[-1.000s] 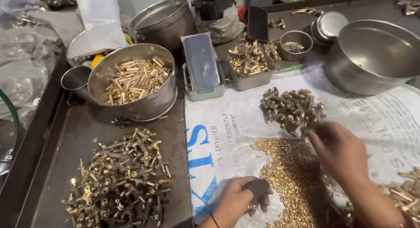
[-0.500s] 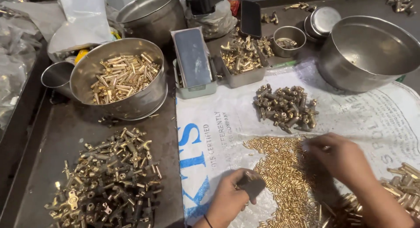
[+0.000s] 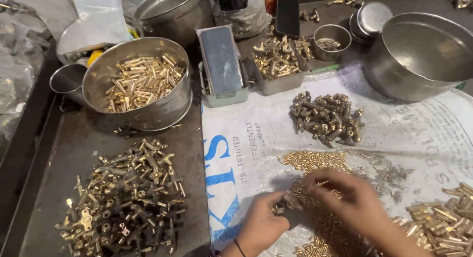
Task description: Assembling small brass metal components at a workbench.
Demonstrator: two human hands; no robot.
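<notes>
My left hand (image 3: 261, 225) is at the bottom centre, closed around a small dark metal piece (image 3: 283, 206) that sits over a white woven sack (image 3: 246, 138). My right hand (image 3: 352, 200) lies just to the right of it, blurred, with its fingertips in a spread of tiny brass pins (image 3: 315, 161), close to the left hand; whether it pinches a pin is unclear. A heap of darker brass fittings (image 3: 326, 118) lies farther back on the sack. More brass parts (image 3: 443, 220) are piled at the lower right.
A large pile of brass fittings (image 3: 125, 198) covers the dark tray at the left. Behind it stands a steel bowl of brass tubes (image 3: 140, 82). A phone on a small tray (image 3: 221, 65), a tin of brass parts (image 3: 281, 60) and a big steel bowl (image 3: 423, 55) line the back.
My right hand has moved left and down from the far pile to the brass pins beside my left hand. The view has shifted a little; the left hand stays on the dark piece.
</notes>
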